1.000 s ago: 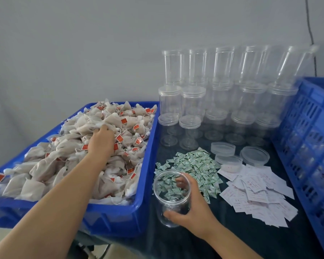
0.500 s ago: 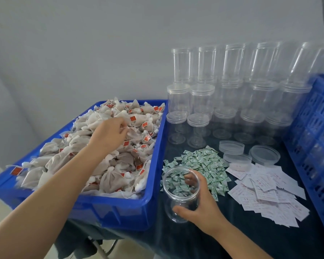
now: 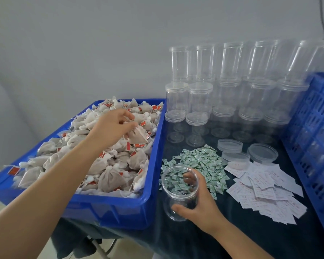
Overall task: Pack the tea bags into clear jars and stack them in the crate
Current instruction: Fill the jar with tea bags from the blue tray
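Note:
A blue tray (image 3: pixel 108 206) on the left is heaped with grey mesh tea bags with red tags. My left hand (image 3: pixel 112 128) is over the heap and pinches one tea bag (image 3: pixel 138 136), lifting it a little above the others. My right hand (image 3: pixel 198 200) grips an open, lidless clear jar (image 3: pixel 178 191) that stands upright on the dark table beside the tray's right wall. The jar looks empty. A blue slatted crate (image 3: pixel 314 139) fills the right edge of the view.
Stacked clear jars with lids (image 3: pixel 230 86) stand at the back against the wall. Three loose lids (image 3: pixel 230 145) lie in front of them. A pile of small green sachets (image 3: pixel 200 163) and a spread of white paper slips (image 3: pixel 264 191) lie behind and right of the held jar.
My left hand rose from the heap and moved right, now pinching one tea bag. My right hand kept hold of the jar. The view shifted slightly.

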Available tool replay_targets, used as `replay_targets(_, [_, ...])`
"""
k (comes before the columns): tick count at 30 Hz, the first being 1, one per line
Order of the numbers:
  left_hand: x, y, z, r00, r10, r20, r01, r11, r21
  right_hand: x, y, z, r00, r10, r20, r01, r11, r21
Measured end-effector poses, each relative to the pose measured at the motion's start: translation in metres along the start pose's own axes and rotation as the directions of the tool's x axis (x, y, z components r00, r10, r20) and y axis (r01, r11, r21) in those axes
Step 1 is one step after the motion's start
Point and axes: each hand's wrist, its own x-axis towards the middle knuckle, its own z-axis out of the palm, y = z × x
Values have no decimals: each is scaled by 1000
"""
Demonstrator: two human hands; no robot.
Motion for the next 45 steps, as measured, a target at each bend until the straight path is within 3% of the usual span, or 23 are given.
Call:
replay_targets(11, [-13,38,3,993,107,55,-102,991,-90,1,5,0,1000,-8,-7,8,1000,10])
replay_targets(17, [-32,51,24,956,139,259,-61,956,-289,2,6,1,999,-33,-31,33,999,7])
replay_targets(24, [-45,55,59,904,170,393,-57,957,-283,2,6,1,998,-65,-26,66,997,43])
replay_targets(35, [-61,48,91,868,133,478,-96,990,-101,4,7,2,994,-98,-51,102,991,90])
replay_targets(38, [-65,46,96,849,161,503,-168,985,-33,4,6,2,994,-100,-43,103,990,98])
replay_targets(45, [-66,56,104,718,178,674,-370,917,152,3,6,2,994,-105,-42,110,987,118])
